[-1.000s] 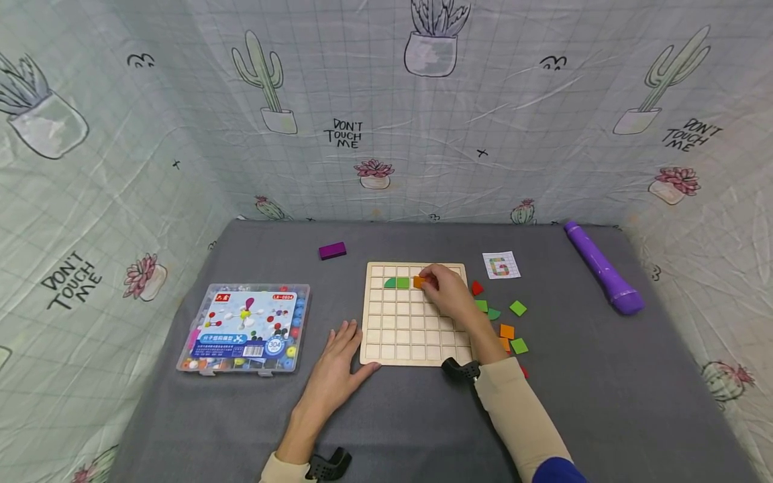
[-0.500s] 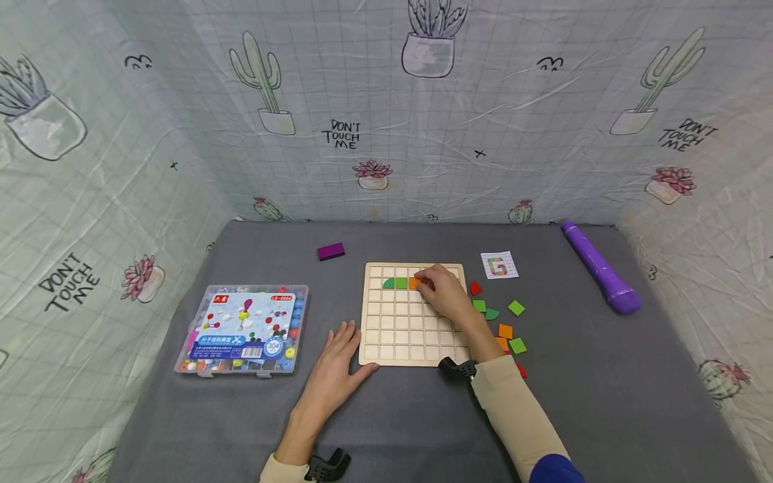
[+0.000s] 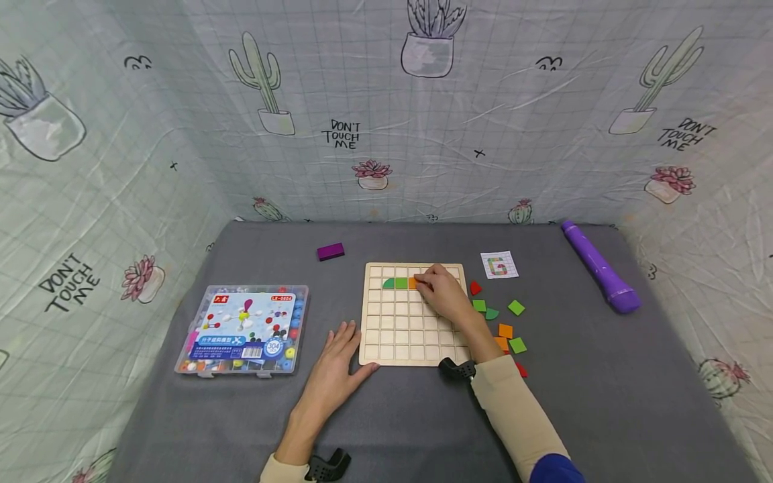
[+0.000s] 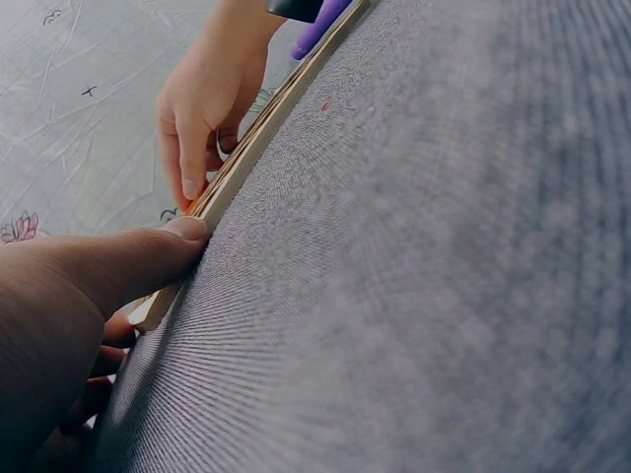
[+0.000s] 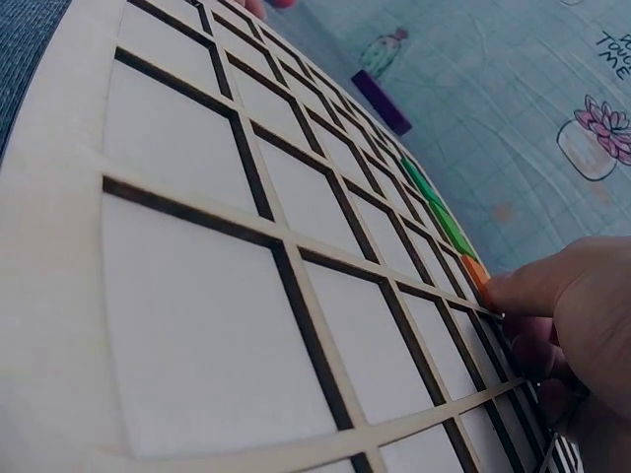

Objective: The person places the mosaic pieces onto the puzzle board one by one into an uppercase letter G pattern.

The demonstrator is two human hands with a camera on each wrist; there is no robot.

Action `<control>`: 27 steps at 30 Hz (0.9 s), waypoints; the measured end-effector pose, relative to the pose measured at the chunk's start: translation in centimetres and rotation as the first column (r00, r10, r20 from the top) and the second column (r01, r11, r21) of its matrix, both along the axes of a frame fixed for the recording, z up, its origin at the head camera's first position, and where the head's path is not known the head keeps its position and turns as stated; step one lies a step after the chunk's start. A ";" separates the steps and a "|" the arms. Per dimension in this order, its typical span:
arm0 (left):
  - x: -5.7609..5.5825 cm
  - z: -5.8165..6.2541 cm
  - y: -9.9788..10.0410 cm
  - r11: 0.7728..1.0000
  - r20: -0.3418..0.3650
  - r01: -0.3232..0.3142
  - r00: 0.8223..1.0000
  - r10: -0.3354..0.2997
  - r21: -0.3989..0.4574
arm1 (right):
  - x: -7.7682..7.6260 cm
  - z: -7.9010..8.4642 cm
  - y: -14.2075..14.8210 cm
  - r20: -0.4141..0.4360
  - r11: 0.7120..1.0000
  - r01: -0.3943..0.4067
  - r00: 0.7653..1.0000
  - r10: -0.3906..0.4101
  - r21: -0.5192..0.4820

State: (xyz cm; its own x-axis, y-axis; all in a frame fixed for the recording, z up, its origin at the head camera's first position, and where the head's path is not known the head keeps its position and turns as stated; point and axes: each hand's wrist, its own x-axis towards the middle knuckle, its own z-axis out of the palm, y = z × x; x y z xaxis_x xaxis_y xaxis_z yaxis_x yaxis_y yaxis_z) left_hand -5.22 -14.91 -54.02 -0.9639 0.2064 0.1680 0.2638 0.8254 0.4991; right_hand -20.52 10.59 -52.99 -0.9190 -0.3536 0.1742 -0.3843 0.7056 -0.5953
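Observation:
A wooden grid board (image 3: 398,339) lies flat on the grey cloth. My right hand (image 3: 443,293) is over its upper rows, thumb and fingertips pinching an orange square tile (image 3: 413,283) that sits in the row with a green square tile (image 3: 401,283) and a green rounded tile (image 3: 389,284). In the right wrist view a fingertip touches the orange tile (image 5: 476,275). My left hand (image 3: 332,372) rests at the board's lower left corner with fingers extended. In the left wrist view, its thumb (image 4: 185,229) lies against the board's edge.
Loose green, orange and red tiles (image 3: 505,331) lie right of the board, partly behind the right forearm. A small pattern card (image 3: 499,265), a purple microphone-shaped object (image 3: 600,266), a purple block (image 3: 331,251) and a clear case of coloured beads (image 3: 243,329) surround it.
My right hand has shifted the orange tile slightly left, up against the green square, and has since stayed nearly still. The left hand has kept its place.

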 end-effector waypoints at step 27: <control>0.1 -0.1 -0.1 1.000 -0.003 0.002 1.000 -0.002 0.007 | 1.7 2.1 2.1 0.065 0.999 0.024 0.998 -0.022 -0.023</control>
State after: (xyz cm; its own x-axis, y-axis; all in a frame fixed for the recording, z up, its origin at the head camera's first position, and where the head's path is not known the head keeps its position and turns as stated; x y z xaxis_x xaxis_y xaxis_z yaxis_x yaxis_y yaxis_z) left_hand -5.13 -14.98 -54.12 -0.9631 0.2069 0.1724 0.2667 0.8217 0.5037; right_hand -18.86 12.66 -50.85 -0.9366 -0.3285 0.1219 -0.3280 0.6991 -0.6353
